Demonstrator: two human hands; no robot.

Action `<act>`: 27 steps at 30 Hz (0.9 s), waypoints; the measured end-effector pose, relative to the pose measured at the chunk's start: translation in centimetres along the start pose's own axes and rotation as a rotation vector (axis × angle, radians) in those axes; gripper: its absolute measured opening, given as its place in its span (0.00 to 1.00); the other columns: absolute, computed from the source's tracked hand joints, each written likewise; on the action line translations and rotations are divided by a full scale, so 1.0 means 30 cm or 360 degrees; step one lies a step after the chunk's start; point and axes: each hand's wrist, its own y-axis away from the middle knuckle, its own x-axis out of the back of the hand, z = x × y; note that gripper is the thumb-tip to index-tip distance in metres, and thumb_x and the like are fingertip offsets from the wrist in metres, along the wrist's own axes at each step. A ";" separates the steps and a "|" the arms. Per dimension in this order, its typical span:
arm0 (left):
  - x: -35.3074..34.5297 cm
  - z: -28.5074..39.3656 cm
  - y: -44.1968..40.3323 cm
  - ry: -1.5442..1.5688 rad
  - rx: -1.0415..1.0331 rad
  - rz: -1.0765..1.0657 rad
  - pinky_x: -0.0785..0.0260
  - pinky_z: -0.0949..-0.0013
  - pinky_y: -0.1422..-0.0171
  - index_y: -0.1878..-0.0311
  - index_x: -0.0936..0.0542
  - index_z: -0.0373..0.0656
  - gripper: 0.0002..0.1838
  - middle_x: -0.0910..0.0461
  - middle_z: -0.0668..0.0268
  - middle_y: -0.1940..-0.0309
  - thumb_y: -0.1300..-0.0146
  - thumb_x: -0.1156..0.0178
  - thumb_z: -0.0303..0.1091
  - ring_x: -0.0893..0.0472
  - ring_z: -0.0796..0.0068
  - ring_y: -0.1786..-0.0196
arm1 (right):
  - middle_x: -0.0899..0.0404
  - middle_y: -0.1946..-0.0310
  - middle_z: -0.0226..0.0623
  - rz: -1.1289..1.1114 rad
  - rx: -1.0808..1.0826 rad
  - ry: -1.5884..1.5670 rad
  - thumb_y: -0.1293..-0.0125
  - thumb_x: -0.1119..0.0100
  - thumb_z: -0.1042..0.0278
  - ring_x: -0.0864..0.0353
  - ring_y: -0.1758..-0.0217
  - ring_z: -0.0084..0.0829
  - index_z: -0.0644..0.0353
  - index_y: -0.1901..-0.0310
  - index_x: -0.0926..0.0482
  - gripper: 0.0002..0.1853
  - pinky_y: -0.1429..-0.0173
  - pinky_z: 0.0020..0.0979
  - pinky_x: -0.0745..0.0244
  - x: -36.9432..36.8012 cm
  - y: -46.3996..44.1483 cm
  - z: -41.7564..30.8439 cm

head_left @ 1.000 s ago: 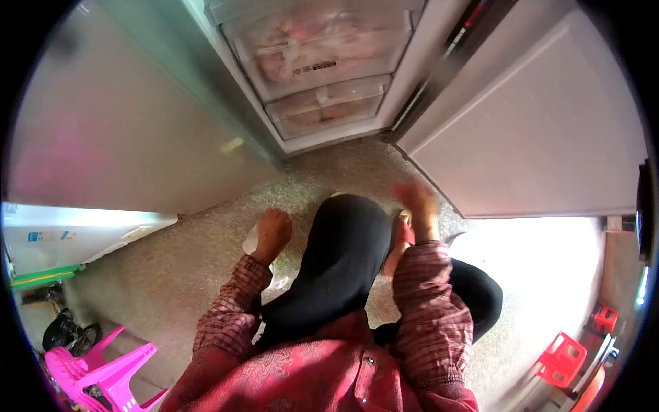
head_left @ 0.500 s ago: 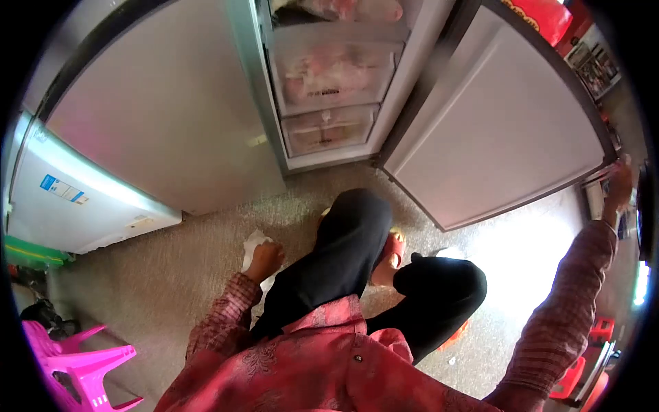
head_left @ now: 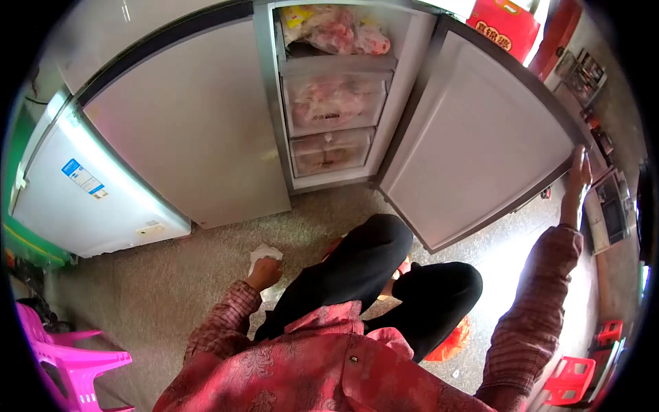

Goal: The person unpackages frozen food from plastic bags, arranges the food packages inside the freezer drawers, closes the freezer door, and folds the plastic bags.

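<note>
My right hand (head_left: 580, 173) reaches far out to the right and touches the outer edge of the open freezer door (head_left: 480, 130), its fingers stretched along that edge. Low at the left, my left hand (head_left: 266, 272) is closed round a crumpled white cloth or tissue (head_left: 263, 253) that sticks out past the fingers. Between the doors stands the open freezer compartment (head_left: 406, 89). Bagged pinkish food (head_left: 336, 31) fills its top shelf. Below are two clear drawers, the middle drawer (head_left: 336, 101) and the bottom drawer (head_left: 331, 152), both pushed in with food inside.
A closed fridge door (head_left: 192, 123) and a white appliance (head_left: 103, 185) stand at the left. Pink plastic stool (head_left: 82, 360) at lower left, red stool (head_left: 571, 378) at lower right. A red bag (head_left: 506, 27) is behind the door. An orange-red bag (head_left: 451, 341) lies by my leg.
My right hand has gone from near my knees to the freezer door's outer edge. The door has swung somewhat inward since half a second ago. The view has shifted, showing the top shelf.
</note>
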 end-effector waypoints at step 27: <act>-0.212 -0.095 0.074 0.0002 0.0052 -0.0738 0.28 0.53 0.63 0.61 0.21 0.39 0.15 0.20 0.53 0.72 0.47 0.41 0.40 0.20 0.53 0.67 | 0.23 0.50 0.42 0.0104 -0.0129 -0.0231 0.31 0.53 0.47 0.23 0.48 0.33 0.60 0.44 0.27 0.25 0.46 0.34 0.27 0.059 0.298 -0.134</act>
